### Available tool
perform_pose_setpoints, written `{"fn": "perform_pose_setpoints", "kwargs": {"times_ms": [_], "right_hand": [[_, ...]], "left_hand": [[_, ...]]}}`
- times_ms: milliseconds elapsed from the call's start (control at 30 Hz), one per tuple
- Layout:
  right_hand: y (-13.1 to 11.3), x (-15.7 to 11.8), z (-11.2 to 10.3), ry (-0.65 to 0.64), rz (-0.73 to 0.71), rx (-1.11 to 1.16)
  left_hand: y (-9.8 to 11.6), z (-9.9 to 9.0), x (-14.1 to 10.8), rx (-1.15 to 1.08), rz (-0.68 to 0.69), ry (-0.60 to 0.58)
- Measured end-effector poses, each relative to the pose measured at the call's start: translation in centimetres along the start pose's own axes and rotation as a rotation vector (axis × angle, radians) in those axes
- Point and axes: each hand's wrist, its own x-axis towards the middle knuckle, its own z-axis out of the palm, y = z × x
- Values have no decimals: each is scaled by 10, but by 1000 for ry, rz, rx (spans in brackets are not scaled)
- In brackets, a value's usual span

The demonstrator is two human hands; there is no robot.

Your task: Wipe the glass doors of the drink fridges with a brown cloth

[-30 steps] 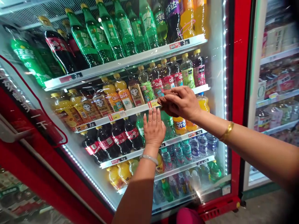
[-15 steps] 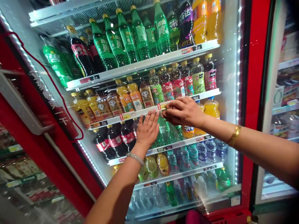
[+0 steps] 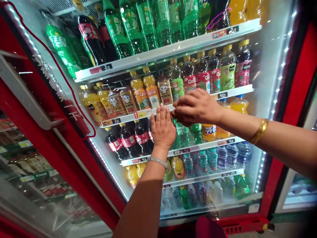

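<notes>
Fingers [image 3: 162,115] of the left hand [image 3: 163,130] spread slightly before a long white shelf edge [image 3: 239,91]. Just beside, the right hand [image 3: 198,107] curls; whether it pinches anything cannot be told.

White LED strips [image 3: 284,59] lighting the cooler [image 3: 300,76], left forearm [image 3: 140,205] shadowed, lower left hazy, right corners dark

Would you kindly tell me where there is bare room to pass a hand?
A free patch shows on the right, between the pink-labelled bottle and the right-hand strip of lights. It is crowded at the shelf edge, where the left hand and right hand are close together, and on the shelf above, where green bottles stand side by side.
</notes>
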Motion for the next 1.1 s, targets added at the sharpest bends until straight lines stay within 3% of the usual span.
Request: {"fn": "perform_pose_setpoints", "kwargs": {"times_ms": [67,133,233,333,433,533,600,700,800,900,1000,1100], "right_hand": [[-8,17,8,97,262,-32],[-29,22,16,168,373,-52],[-57,7,20,184,267,-69],[-60,-7,19,121,205,-34],[-58,7,20,98,391,52],[-76,32,29,168,654,154],[-93,39,33,170,685,234],[-107,24,27,94,558,379],[-97,-2,4,-51,388,504],[-67,-10,-19,-163,255,576],[-34,4,-18,-76,364,408],[-15,21,1,-19,502,158]], "left_hand": [[0,1,0,-23,1,4],[0,1,0,-24,9,33],[0,-3,0,-16,21,84],[-1,-8,-1,-68,70,112],[-5,-9,-4,-132,95,169],[-10,-8,-7,-170,107,266],[-14,-8,-7,-204,146,292],[-16,-10,-6,-220,211,253],[-16,-12,-4,-200,215,207],[-13,-13,-3,-150,184,191],[-9,-16,-2,-82,184,142],[-7,-25,0,-40,196,89]]}}
